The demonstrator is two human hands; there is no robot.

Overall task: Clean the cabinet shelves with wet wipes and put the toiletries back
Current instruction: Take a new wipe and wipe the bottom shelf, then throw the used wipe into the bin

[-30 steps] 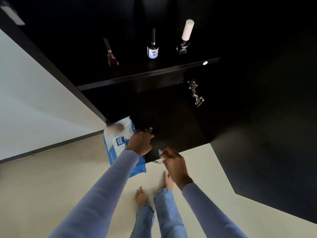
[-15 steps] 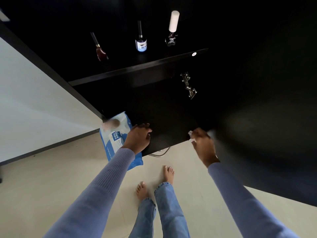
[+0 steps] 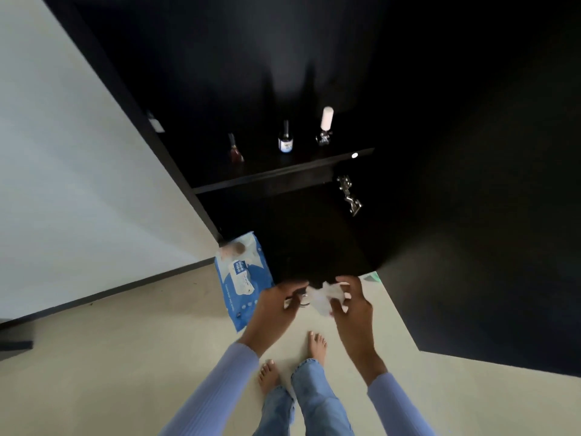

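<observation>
A crumpled white wet wipe (image 3: 323, 298) hangs between my two hands in front of the dark lower shelf (image 3: 301, 247). My right hand (image 3: 352, 305) is shut on the wipe. My left hand (image 3: 278, 305) is right beside it, fingertips curled toward the wipe's left edge; I cannot tell whether they touch it. A blue wet wipe pack (image 3: 243, 280) lies at the lower shelf's left front corner. On the upper shelf (image 3: 283, 173) stand three small bottles: a dark red one (image 3: 235, 151), one with a blue label (image 3: 285, 141), one with a tall white cap (image 3: 325, 127).
The black cabinet door (image 3: 471, 247) stands open on the right, with a metal hinge (image 3: 349, 195) at its inner edge. A white wall (image 3: 78, 184) is on the left. My bare feet (image 3: 292, 361) stand on the beige floor just under my hands.
My right hand came back from the right to the middle with the wipe. My left hand lifted off the lower shelf's edge and met it. The camera tilted down.
</observation>
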